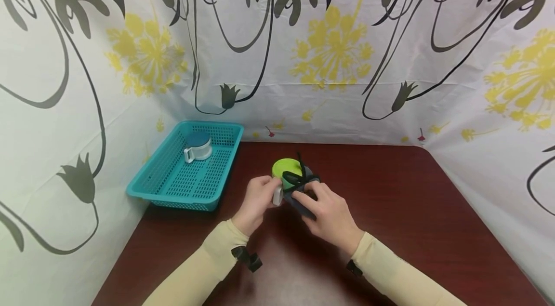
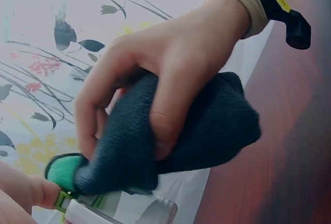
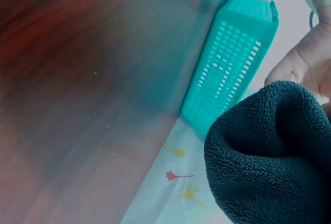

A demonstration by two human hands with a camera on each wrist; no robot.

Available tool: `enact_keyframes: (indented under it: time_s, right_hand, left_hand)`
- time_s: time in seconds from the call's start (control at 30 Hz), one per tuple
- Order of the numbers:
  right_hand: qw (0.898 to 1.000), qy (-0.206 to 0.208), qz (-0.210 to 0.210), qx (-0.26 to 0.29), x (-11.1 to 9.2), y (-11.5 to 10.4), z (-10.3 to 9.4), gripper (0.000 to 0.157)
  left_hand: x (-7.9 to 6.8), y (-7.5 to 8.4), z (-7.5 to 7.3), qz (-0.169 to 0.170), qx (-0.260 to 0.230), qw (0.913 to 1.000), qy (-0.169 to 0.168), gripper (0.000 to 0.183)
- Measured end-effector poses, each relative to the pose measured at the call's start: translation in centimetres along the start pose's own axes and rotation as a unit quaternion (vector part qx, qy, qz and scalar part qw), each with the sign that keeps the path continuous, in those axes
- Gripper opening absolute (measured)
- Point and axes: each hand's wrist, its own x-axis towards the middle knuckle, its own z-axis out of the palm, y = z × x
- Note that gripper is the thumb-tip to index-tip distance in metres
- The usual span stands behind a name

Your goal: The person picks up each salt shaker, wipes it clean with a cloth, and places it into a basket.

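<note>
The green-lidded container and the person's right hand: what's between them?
A dark cloth, gripped by the right hand, lies between that hand and the green-lidded container. The head view shows this.

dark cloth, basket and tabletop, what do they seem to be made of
Dark cloth: soft, matte textile, perhaps terry or microfibre, from its fuzzy pile. Basket: probably moulded plastic, given its even turquoise colour and regular perforations. Tabletop: glossy reddish-brown wood or wood-look laminate; streaky grain and a bright reflection show, but not which.
</note>
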Motion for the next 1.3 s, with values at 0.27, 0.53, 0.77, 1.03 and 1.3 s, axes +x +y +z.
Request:
enact_keyframes:
  time_s: [0.27,0.53,0.77,1.03,1.3]
  right_hand:
    - [0.999,-0.041,0.003,0.009,-0.9,0.1,1.1,0.047]
    - [1.0,-0.011,-0.008,0.015,-1.2,0.2,1.6,0.048]
    - [0.999,0.04,-0.026,0.018,-0.5,0.3,1.1,0.051]
    - [0.996,0.082,-0.031,0.024,0.7,0.3,0.2,0.049]
    - [0.996,0.083,-0.034,0.018,0.9,0.0,0.4,0.044]
  left_hand:
    - [0.0,1.1,-0.1,-0.002,-0.001,0.9999,0.015,0.03]
    - [-0.1,1.2,-0.2,-0.01,0.008,0.9999,0.009,0.032]
    - [-0.1,0.6,-0.3,-0.004,0.006,1.0,-0.003,0.029]
    - [-0.2,0.1,-0.3,-0.023,-0.008,0.9997,-0.007,0.023]
    - [-0.4,-0.3,-0.5,-0.021,-0.016,0.9996,-0.011,0.024]
